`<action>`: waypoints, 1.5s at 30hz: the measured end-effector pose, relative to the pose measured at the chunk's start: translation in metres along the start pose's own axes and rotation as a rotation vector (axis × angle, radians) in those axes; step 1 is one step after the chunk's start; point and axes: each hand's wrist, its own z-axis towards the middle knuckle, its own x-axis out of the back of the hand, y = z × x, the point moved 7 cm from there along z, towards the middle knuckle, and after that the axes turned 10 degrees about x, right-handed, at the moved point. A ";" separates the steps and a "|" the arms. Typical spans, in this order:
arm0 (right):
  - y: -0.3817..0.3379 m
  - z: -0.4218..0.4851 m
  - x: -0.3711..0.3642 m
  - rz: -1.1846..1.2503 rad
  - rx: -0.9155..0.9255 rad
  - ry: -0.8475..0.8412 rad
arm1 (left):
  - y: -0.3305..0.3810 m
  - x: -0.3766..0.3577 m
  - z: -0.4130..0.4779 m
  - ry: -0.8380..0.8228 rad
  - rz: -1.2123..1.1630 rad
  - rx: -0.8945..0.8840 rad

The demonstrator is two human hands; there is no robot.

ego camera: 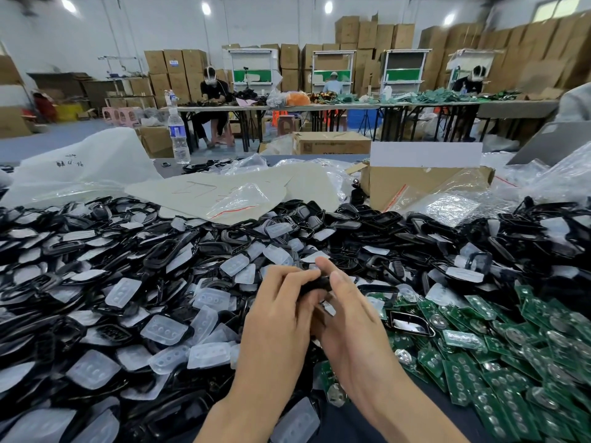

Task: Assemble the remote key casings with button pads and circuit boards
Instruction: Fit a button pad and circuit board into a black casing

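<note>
Two hands are counted at lower centre, the left hand (281, 302) and the right hand (348, 311), with one black casing (315, 284) gripped between them. Loose casings (163, 254), button pads (164, 329) and circuit boards (499, 407) are heaped beyond counting, perhaps hundreds each. Three seated people (212, 91) and two water bottles (178, 135) are seen in the upper frame.

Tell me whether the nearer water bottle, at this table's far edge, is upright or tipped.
Upright. The water bottle stands on its base, cap at the top, beside the white plastic bag.
</note>
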 end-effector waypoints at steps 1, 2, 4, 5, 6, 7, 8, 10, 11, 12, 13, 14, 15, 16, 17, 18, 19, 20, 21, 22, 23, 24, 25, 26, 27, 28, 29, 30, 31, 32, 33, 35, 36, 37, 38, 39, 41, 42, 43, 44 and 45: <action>0.000 0.000 0.000 0.010 0.003 0.003 | -0.001 0.000 0.000 0.006 0.002 0.001; 0.001 0.000 -0.001 0.022 0.006 0.008 | -0.001 0.001 0.000 0.012 0.002 0.003; 0.003 0.000 -0.003 0.055 0.010 0.013 | -0.002 0.002 0.000 0.024 0.000 0.009; 0.004 0.000 -0.005 0.070 0.013 0.015 | -0.002 0.003 0.000 0.032 0.002 0.011; 0.005 -0.001 -0.005 0.080 0.014 0.016 | -0.002 0.004 0.000 0.043 0.004 0.013; 0.006 -0.001 -0.006 0.085 0.015 0.016 | -0.002 0.005 0.000 0.056 0.004 0.012; 0.007 -0.001 -0.006 0.087 0.017 0.017 | -0.001 0.006 0.001 0.071 0.004 0.007; 0.006 -0.001 -0.006 0.091 0.023 0.019 | 0.001 0.009 0.001 0.103 0.006 -0.013; 0.005 -0.001 -0.006 0.090 0.027 0.017 | 0.003 0.010 0.001 0.114 0.006 -0.022; 0.004 -0.001 -0.006 0.086 0.032 0.013 | 0.003 0.010 0.002 0.123 0.004 -0.029; 0.003 -0.001 -0.006 0.080 0.037 0.004 | 0.004 0.010 0.002 0.128 0.003 -0.036; 0.002 -0.001 -0.006 0.072 0.041 -0.006 | 0.004 0.010 0.002 0.128 0.002 -0.040; 0.001 -0.001 -0.006 0.062 0.045 -0.014 | 0.004 0.010 0.002 0.124 -0.001 -0.038; 0.000 -0.002 -0.006 0.047 0.048 -0.021 | 0.005 0.011 0.003 0.119 -0.005 -0.034; -0.001 -0.002 -0.007 0.024 0.053 -0.030 | 0.006 0.011 0.004 0.110 -0.019 -0.023; -0.002 -0.002 -0.007 -0.016 0.064 -0.044 | 0.005 0.012 0.005 0.096 -0.051 0.006; -0.004 -0.003 -0.007 -0.077 0.084 -0.059 | 0.003 0.012 0.007 0.081 -0.098 0.058; -0.006 -0.002 -0.007 -0.155 0.114 -0.065 | -0.001 0.013 0.009 0.068 -0.148 0.124; -0.010 -0.002 -0.005 -0.233 0.155 -0.059 | -0.005 0.013 0.011 0.057 -0.195 0.190; -0.014 -0.001 -0.003 -0.300 0.200 -0.044 | -0.009 0.012 0.012 0.045 -0.239 0.247; -0.017 0.000 -0.001 -0.346 0.245 -0.028 | -0.012 0.011 0.012 0.030 -0.278 0.293; -0.020 0.000 0.001 -0.376 0.285 -0.015 | -0.014 0.009 0.011 0.010 -0.318 0.328; -0.023 0.000 0.002 -0.398 0.317 -0.001 | -0.015 0.007 0.010 -0.010 -0.354 0.353; -0.025 0.000 0.004 -0.421 0.342 0.017 | -0.015 0.005 0.009 -0.030 -0.386 0.371; -0.027 0.000 0.006 -0.442 0.360 0.037 | -0.015 0.003 0.009 -0.047 -0.414 0.387; -0.029 0.000 0.007 -0.461 0.377 0.056 | -0.016 0.002 0.008 -0.061 -0.435 0.403; -0.032 0.001 0.008 -0.474 0.391 0.075 | -0.016 0.001 0.008 -0.070 -0.445 0.414; -0.033 0.001 0.009 -0.486 0.396 0.090 | -0.016 0.000 0.008 -0.074 -0.444 0.423; -0.034 0.001 0.011 -0.500 0.394 0.104 | -0.017 -0.001 0.008 -0.074 -0.436 0.429; -0.033 0.001 0.012 -0.513 0.389 0.119 | -0.018 -0.002 0.008 -0.069 -0.428 0.432; -0.033 0.001 0.014 -0.523 0.384 0.136 | -0.018 -0.002 0.007 -0.066 -0.420 0.436; -0.033 0.001 0.015 -0.525 0.378 0.161 | -0.019 -0.003 0.006 -0.060 -0.418 0.444; -0.032 0.001 0.016 -0.516 0.374 0.167 | -0.020 -0.004 0.006 -0.058 -0.423 0.450; -0.032 0.001 0.015 -0.502 0.367 0.166 | -0.021 -0.004 0.005 -0.055 -0.426 0.454; -0.032 0.002 0.014 -0.491 0.358 0.158 | -0.021 -0.004 0.005 -0.051 -0.425 0.453; -0.031 0.003 0.014 -0.487 0.352 0.150 | -0.022 -0.004 0.005 -0.050 -0.426 0.451; -0.031 0.003 0.016 -0.486 0.345 0.145 | -0.022 -0.004 0.004 -0.055 -0.435 0.453; -0.031 0.004 0.016 -0.495 0.343 0.144 | -0.022 -0.005 0.004 -0.057 -0.435 0.455; -0.030 0.004 0.017 -0.511 0.341 0.141 | -0.022 -0.005 0.004 -0.056 -0.428 0.456; -0.029 0.005 0.018 -0.524 0.339 0.134 | -0.022 -0.005 0.004 -0.052 -0.422 0.457; -0.028 0.005 0.018 -0.527 0.338 0.126 | -0.022 -0.005 0.004 -0.049 -0.422 0.457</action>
